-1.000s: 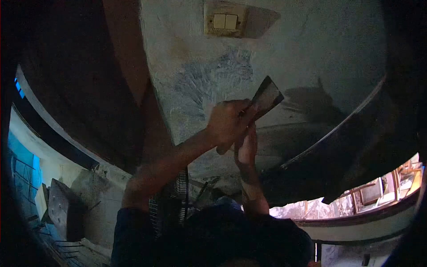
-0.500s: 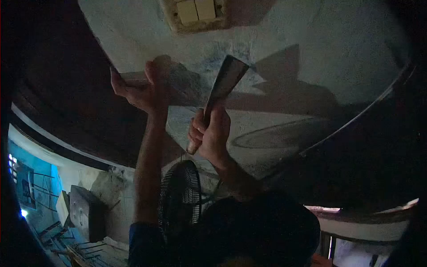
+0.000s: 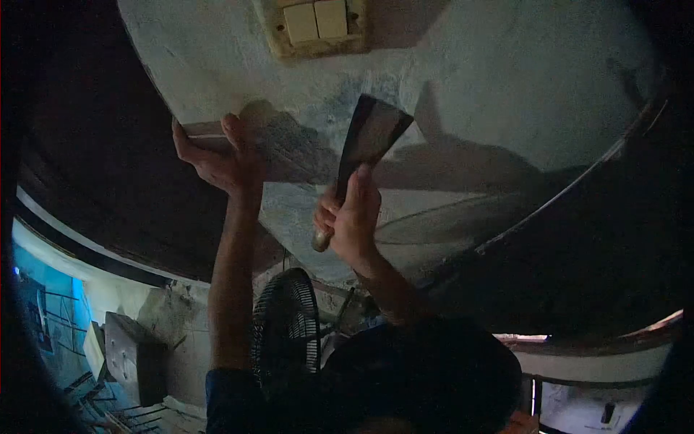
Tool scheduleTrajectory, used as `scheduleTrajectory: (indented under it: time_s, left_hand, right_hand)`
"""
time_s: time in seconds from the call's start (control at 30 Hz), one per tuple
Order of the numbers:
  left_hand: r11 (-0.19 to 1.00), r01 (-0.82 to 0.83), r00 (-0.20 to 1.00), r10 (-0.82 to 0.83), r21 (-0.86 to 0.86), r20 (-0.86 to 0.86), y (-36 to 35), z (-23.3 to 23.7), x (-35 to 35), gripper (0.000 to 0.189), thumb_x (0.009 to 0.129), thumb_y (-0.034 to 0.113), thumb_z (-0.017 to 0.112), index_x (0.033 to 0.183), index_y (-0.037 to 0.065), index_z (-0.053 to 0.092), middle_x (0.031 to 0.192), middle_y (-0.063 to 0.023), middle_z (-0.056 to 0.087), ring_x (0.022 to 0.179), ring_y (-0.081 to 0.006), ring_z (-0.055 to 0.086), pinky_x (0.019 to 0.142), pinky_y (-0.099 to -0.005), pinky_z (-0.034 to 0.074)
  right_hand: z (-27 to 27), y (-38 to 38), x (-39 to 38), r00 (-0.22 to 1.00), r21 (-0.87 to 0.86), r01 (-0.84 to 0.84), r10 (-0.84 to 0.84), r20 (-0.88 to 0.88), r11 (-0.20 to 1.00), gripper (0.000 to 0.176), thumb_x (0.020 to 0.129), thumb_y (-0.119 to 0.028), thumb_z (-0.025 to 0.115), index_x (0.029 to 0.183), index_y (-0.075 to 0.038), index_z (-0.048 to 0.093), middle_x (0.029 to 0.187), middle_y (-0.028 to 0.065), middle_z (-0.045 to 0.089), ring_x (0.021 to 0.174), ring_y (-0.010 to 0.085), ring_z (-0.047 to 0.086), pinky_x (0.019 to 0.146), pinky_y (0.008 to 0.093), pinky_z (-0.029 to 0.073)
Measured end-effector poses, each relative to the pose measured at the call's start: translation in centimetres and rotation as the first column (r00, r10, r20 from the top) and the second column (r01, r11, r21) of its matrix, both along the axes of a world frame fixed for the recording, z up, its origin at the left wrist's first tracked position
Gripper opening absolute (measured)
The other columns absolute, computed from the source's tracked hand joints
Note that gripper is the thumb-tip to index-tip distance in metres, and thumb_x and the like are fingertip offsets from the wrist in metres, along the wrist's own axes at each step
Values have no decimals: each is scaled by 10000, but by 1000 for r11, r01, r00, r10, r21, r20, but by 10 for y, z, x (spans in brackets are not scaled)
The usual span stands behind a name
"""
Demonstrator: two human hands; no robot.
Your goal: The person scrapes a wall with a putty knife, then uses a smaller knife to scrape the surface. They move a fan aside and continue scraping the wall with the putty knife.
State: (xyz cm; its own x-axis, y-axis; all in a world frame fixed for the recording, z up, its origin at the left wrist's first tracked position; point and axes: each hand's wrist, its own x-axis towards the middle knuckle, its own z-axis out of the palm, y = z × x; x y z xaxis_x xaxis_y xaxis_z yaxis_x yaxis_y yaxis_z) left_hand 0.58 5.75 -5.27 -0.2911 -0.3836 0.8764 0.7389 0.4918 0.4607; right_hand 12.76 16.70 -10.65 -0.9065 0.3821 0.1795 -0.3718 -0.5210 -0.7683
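My right hand (image 3: 356,217) is closed around the handle of a putty knife (image 3: 376,134). Its wide, dark-edged blade points up before the pale wall (image 3: 499,94), thumb pressed along the blade's base. Further left and a little higher, my left hand (image 3: 220,166) is raised at the wall's left edge. Between its upright thumb and its fingers lies a thin flat piece (image 3: 206,135) with a pale edge; I cannot tell what it is. Grey-blue patches mark the wall between the hands, and shadows of hands and blade fall across it.
A double light switch (image 3: 316,25) with a smudged frame sits on the wall above the hands. Below, a black fan (image 3: 288,325) stands close to my left forearm. A dark padded piece of furniture (image 3: 137,354) and jumbled thin bars (image 3: 108,409) lie at lower left.
The putty knife has turned so that more of its blade face shows, and my right hand has shifted slightly right. My left hand sits slightly lower and further left in view.
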Motion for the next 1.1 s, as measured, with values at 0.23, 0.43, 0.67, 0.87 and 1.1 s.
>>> scheduleTrajectory:
  time_s: [0.23, 0.43, 0.67, 0.87, 1.1]
  left_hand:
    - [994, -86, 996, 89, -64, 33, -6, -1, -4, 746, 848, 458, 546, 1301, -23, 200, 1173, -260, 417, 1022, -368, 517, 835, -459, 449]
    - [997, -78, 996, 78, -11, 40, -4, 4, -2, 754, 842, 477, 547, 1301, -19, 213, 1175, -256, 418, 1047, -366, 504, 869, -464, 428]
    - [988, -145, 987, 149, -58, 66, -6, 1, -2, 765, 847, 481, 537, 1304, -24, 190, 1166, -283, 410, 1066, -359, 487, 881, -470, 414]
    - [994, -102, 994, 103, -40, 28, -3, 0, -2, 752, 856, 485, 525, 1294, -29, 196, 1113, -255, 440, 994, -337, 513, 808, -451, 438]
    - [994, -100, 990, 103, -42, 96, -4, -3, -2, 723, 858, 464, 527, 1314, 5, 205, 1215, -264, 380, 1112, -381, 448, 900, -490, 398]
  right_hand:
    - [10, -10, 5, 998, -10, -56, 55, -41, 998, 488, 936, -508, 319, 659, -111, 383, 471, -24, 296, 348, 89, 296, 345, 270, 288]
    - [10, 4, 8, 991, 151, -3, 24, -132, 989, 483, 942, -492, 316, 660, -107, 387, 472, -19, 327, 354, 83, 321, 343, 266, 293]
    - [7, 0, 9, 999, 67, -47, 45, 25, 997, 469, 941, -496, 315, 690, -108, 395, 470, -17, 330, 361, 83, 339, 343, 259, 304]
    - [16, 7, 5, 998, -48, -51, 49, -42, 998, 519, 925, -522, 342, 633, -99, 415, 463, -4, 351, 356, 93, 355, 335, 255, 296]
    - [-4, 31, 8, 994, 110, -63, 72, -77, 992, 471, 929, -493, 371, 680, -97, 432, 470, 5, 378, 362, 96, 389, 346, 265, 331]
